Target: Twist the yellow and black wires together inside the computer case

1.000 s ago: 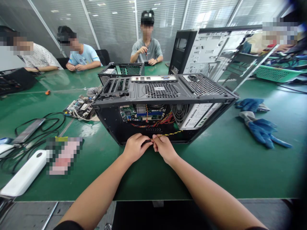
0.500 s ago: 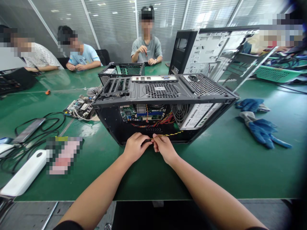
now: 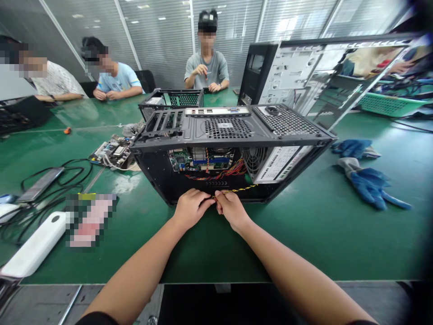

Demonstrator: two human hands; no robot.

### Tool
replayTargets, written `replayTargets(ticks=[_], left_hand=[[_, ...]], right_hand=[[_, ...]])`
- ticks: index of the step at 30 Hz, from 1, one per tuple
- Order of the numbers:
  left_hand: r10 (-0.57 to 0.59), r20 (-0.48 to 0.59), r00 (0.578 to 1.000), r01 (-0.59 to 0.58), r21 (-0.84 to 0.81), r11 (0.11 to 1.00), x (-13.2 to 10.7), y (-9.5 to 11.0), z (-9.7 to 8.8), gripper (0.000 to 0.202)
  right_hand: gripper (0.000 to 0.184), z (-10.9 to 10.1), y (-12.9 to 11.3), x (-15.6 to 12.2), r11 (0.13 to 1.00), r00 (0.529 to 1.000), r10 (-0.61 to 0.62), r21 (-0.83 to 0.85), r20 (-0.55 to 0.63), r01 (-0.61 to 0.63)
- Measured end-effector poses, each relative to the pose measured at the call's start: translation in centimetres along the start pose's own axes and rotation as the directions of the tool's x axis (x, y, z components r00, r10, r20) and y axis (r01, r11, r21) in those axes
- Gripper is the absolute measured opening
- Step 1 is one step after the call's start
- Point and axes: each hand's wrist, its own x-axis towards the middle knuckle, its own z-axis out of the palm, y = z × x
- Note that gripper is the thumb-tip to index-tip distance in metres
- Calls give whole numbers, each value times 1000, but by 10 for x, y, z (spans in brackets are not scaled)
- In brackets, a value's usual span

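Observation:
A black computer case (image 3: pixel 216 142) lies on the table with its open side facing me. Inside it show a green motherboard (image 3: pixel 181 160), a power supply (image 3: pixel 279 164) at the right, and a bundle of coloured wires (image 3: pixel 233 170). A twisted yellow-and-black cable (image 3: pixel 248 188) runs from beneath the power supply to my hands. My left hand (image 3: pixel 191 205) is closed at the cable's left end, fingertips pinched. Close beside it, my right hand (image 3: pixel 232 207) pinches the same cable between thumb and fingers. The cable's end is hidden by my fingers.
Blue work gloves (image 3: pixel 367 180) lie at the right. To the left are a loose circuit board (image 3: pixel 117 151), black cables (image 3: pixel 79 164), and a white power bank-like block (image 3: pixel 35 243). Another open case (image 3: pixel 294 76) stands behind. Several people sit around the table.
Both hands stay almost in place on the cable, with only a very slight shift of the fingers. The computer case has not moved.

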Motion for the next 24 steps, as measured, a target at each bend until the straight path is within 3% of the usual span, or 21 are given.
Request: replayTargets(ticks=[16,24], left_hand=[[-28,-31,999,28,-13,1000,-3,1,2,21],[-77,76,994,75,24,997,-3,1,3,22]], right_hand=[[49,0,1,2,997,997,74,26,-5,-73],[44,-1,0,0,999,1000,24,-30,9,-24]])
